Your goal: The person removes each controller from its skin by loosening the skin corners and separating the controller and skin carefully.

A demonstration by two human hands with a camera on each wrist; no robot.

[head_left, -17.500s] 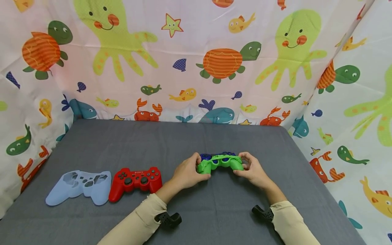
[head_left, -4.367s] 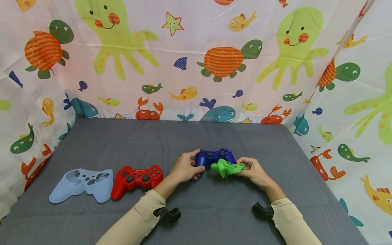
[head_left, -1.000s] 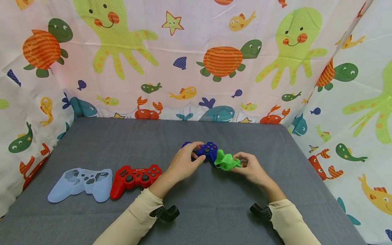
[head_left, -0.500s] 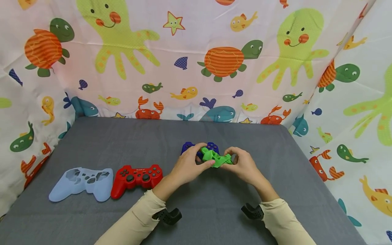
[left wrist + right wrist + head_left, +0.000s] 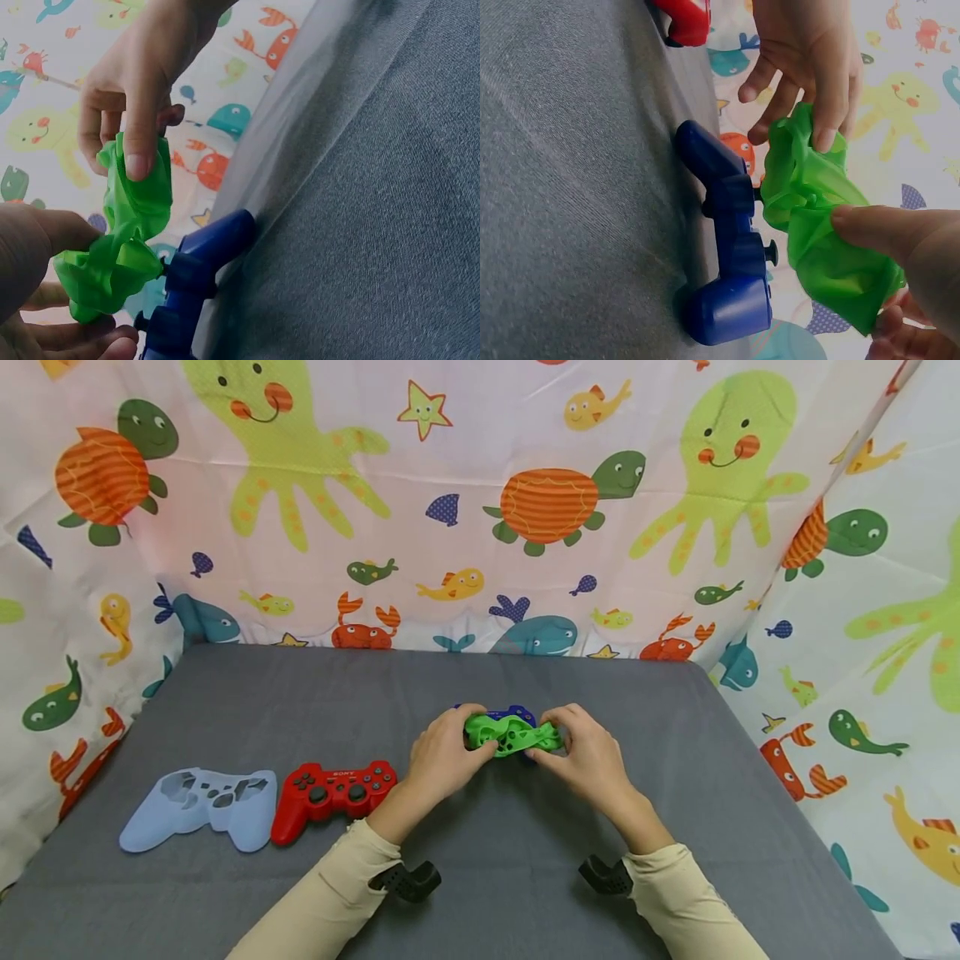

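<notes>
Both hands, left hand (image 5: 442,756) and right hand (image 5: 588,758), pinch green cover (image 5: 512,735); wrist views show blue controller (image 5: 727,247) lying free below.

Head view: looks forward and down from above the near edge of the grey table (image 5: 300,710), covering it to its far edge. Left wrist view: very close, at table level, facing across toward the right hand (image 5: 142,82). Right wrist view: equally close, facing the left hand (image 5: 810,52). All three share the green cover (image 5: 512,735) and blue controller (image 5: 727,247).
</notes>
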